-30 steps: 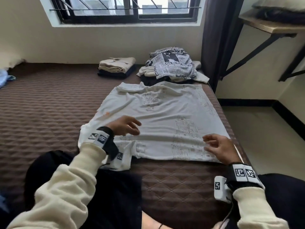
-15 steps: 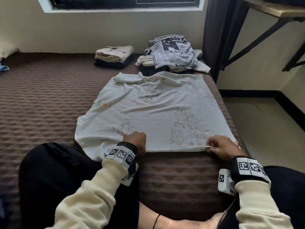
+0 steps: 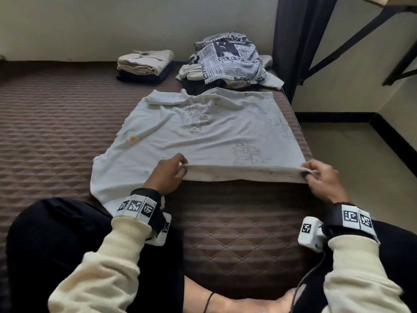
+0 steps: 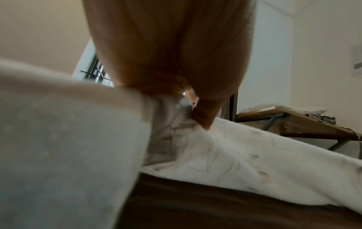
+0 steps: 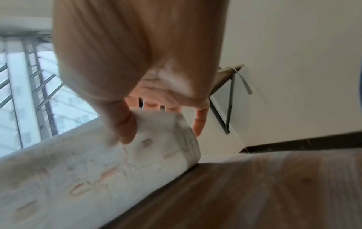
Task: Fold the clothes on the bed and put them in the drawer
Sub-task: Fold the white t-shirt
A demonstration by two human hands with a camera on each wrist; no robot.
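Shirt (image 3: 209,134) flat on bed (image 3: 45,132); left hand (image 3: 167,175), right hand (image 3: 325,179) grip pinching lifted near hem.

I have both arms reaching forward in cream sleeves. My left hand (image 3: 168,175) pinches the shirt's (image 3: 216,134) near hem, and my right hand (image 3: 321,178) pinches its corner, both raised level.

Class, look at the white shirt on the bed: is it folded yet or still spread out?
Mostly spread: the white shirt lies flat on the bed; both hands pinch only its near edge, lifted.
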